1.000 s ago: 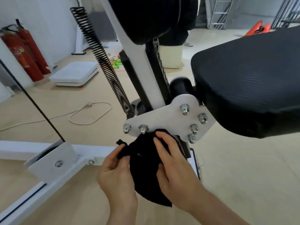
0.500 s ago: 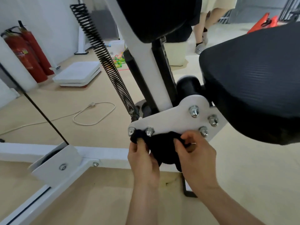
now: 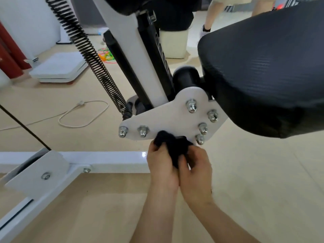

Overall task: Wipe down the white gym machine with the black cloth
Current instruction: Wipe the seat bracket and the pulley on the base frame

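Observation:
The white gym machine shows a white bracket plate [image 3: 171, 118] studded with several chrome nuts, a white upright post [image 3: 138, 55] and a white floor rail [image 3: 105, 161]. A bunched black cloth [image 3: 172, 143] sits against the plate's lower edge. My left hand [image 3: 160, 163] grips the cloth's left side with curled fingers. My right hand [image 3: 195, 171] grips its right side, just under the lowest nut. Both hands are pressed close together below the plate.
A black padded seat [image 3: 266, 71] overhangs at the right and a black coil spring [image 3: 91, 58] slants down to the plate. A white cable loop [image 3: 84, 114], a white flat box [image 3: 59, 67] and red extinguishers [image 3: 8, 55] lie left. A person's legs [image 3: 208, 18] stand behind.
The cloth has been gathered from a hanging spread into a tight bunch. Both hands have come together under the plate's lower edge, and the view has moved closer to the plate.

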### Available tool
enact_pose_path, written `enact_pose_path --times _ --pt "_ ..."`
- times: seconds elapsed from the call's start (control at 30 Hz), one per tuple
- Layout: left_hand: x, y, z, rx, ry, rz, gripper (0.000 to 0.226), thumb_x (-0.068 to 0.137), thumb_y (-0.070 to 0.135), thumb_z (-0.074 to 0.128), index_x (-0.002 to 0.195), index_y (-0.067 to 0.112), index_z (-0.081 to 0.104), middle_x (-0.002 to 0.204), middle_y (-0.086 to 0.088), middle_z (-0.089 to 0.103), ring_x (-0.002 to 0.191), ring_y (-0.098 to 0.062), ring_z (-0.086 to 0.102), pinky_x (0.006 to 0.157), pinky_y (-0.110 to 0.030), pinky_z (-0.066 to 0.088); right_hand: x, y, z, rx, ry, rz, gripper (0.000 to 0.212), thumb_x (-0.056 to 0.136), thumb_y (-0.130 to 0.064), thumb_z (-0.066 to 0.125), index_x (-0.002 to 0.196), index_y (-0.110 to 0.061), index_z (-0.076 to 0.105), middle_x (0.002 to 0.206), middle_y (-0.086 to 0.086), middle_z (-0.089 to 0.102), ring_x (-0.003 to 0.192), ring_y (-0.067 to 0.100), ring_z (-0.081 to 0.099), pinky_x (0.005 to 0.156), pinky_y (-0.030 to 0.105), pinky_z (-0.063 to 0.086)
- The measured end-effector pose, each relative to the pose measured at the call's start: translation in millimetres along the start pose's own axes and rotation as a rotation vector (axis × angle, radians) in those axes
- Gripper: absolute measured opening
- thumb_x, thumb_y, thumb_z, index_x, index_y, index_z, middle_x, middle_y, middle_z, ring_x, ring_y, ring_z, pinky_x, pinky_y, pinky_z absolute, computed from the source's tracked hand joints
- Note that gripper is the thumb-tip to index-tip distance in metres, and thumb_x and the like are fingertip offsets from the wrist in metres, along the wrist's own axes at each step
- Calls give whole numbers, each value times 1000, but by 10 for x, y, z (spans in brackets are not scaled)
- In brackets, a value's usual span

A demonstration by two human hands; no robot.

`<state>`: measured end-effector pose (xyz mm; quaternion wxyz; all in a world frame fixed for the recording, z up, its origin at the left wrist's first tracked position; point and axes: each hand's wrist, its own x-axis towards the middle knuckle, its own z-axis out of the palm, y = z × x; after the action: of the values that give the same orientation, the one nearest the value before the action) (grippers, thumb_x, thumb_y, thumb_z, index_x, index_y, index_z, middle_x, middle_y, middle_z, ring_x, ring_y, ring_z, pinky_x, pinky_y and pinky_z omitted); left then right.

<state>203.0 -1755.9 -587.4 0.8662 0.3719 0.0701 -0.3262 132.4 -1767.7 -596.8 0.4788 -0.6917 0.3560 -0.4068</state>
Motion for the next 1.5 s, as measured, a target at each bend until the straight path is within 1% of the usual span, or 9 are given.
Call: enact_pose_path --times 0.2,0.33,0.57,0.83,0.93,1.07,1.27,1.4,1.5 --pt "-289 -102 274 468 197 173 27 81 22 76 62 14 59 61 -1 61 62 -19 56 63 -33 50 96 -121 -508 390 120 471 7 95 -6 56 90 -9 57 80 12 68 69 25 61 59 30 51" --pt "-402 46 208 482 237 410 25 80 18 73 66 10 55 60 0 56 60 -17 52 64 -35 48 313 -416 -770 634 202 397 11 93 1 58 91 -9 55 74 8 63 67 19 60 56 24 50" --pt "-492 -200 400 694 174 539 22 78 0 69 80 22 67 76 9 70 68 -1 63 66 -9 46 400 -231 -335 357 213 238 24 96 -13 47 95 -23 69 91 -2 74 89 19 70 79 36 57" --pt "-658 -219 185 890 119 333 16 81 7 68 77 23 70 72 4 72 71 -16 69 74 -39 58 126 -153 -631 579 35 601 16 96 -8 58 95 -6 74 95 21 72 82 26 68 79 43 59" --pt "-821 -86 359 780 85 414 15 84 5 66 75 17 63 62 -1 65 55 -13 60 54 -29 50 230 -405 -777 711 104 468 13 94 -3 60 103 -5 68 86 9 72 72 16 65 61 25 55" --pt "-944 17 583 793 39 489 12 85 8 68 83 18 60 72 -5 71 67 -24 68 67 -39 59 535 -602 -604 567 170 266 18 80 -3 67 96 1 60 87 15 69 81 29 68 74 43 59" --pt "-858 1 479 1515 -170 804 34 96 13 52 126 21 66 107 4 70 92 -5 62 83 -6 43 445 -293 -550 386 68 339 17 87 5 56 95 -7 63 91 7 69 82 18 66 77 27 56" --pt "-851 -23 502 1956 -283 864 48 96 12 46 144 16 46 113 -6 53 94 -20 53 75 -28 46 535 -269 -798 372 -199 537 20 94 -4 52 112 -8 59 102 12 68 95 30 67 86 47 57" --pt "-887 -9 542 2101 -251 797 22 96 17 49 115 15 61 92 -3 58 78 -24 56 59 -33 41 463 -275 -1059 668 -350 620 28 96 -1 51 122 -6 61 111 16 69 105 35 67 93 46 56"
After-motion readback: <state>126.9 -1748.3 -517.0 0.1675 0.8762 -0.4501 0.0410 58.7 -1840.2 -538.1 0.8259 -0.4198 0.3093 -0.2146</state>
